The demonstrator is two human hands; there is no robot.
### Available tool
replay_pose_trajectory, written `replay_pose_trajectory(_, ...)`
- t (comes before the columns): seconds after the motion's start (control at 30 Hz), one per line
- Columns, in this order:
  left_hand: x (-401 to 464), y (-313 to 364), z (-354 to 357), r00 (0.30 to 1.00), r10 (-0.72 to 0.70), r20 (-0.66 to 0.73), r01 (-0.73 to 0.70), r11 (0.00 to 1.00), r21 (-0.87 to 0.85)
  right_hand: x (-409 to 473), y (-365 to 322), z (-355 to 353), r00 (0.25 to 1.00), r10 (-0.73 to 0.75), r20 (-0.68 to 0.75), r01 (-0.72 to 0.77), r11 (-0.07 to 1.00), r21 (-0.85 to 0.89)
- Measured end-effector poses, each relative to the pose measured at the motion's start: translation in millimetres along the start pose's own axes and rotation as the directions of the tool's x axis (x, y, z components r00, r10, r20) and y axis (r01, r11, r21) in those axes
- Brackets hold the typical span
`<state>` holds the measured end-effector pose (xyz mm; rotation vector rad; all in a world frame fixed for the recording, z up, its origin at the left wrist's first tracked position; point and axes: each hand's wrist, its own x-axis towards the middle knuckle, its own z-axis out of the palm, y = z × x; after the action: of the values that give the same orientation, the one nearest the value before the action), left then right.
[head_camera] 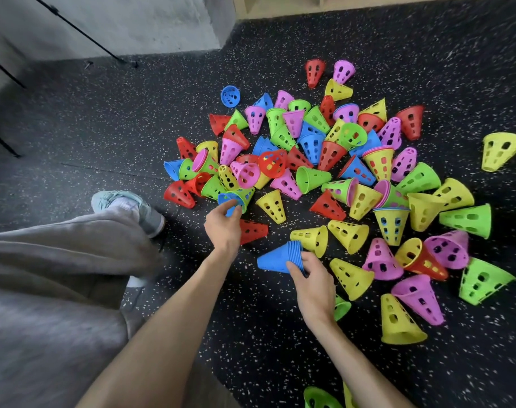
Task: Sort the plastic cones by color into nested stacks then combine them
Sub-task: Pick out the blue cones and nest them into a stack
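Two hands work here: our right hand has its fingers closed around the rims of a nested blue cone stack lying sideways above the floor. Our left hand pinches a single blue cone at the near edge of the mixed cone pile, which spreads beyond both sets of fingers.

Cone pile crowds right; floor left seems clear.

Both forearms are bare, with no sleeves, watch or rings showing on the left hand or the right hand. The person wears loose, light grey sweatpants. A pale mint-and-grey sneaker with a white sole edge covers one foot.
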<state>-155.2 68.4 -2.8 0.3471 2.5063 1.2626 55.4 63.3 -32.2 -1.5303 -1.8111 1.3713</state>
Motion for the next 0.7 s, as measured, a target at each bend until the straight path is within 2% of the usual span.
replay_pose_trajectory(0.1, -2, -2, -7, 0.994, -0.021, -0.107, 0.02, 1.0, -0.01, -1, 0, -2, 1.0, -0.002, 0.002, 0.002, 1.0, 0.013)
replay_pose_trajectory(0.37, -21, -2, -19, 0.979, 0.068, -0.191, -0.077, 0.996, -0.04, -2, -3, -6, 1.0, 0.015, -0.014, -0.015, 0.999, 0.043)
replay_pose_trajectory(0.53, -23, -6, -34, 0.976, 0.126, -0.179, -0.128, 0.992, 0.003, -5, -12, -7, 1.0, 0.015, -0.018, -0.014, 0.997, 0.082)
replay_pose_trajectory(0.7, -29, -2, -49, 0.951, 0.268, -0.154, -0.257, 0.962, 0.092, -7, -25, -11, 1.0, -0.012, -0.018, 0.014, 0.993, 0.113)
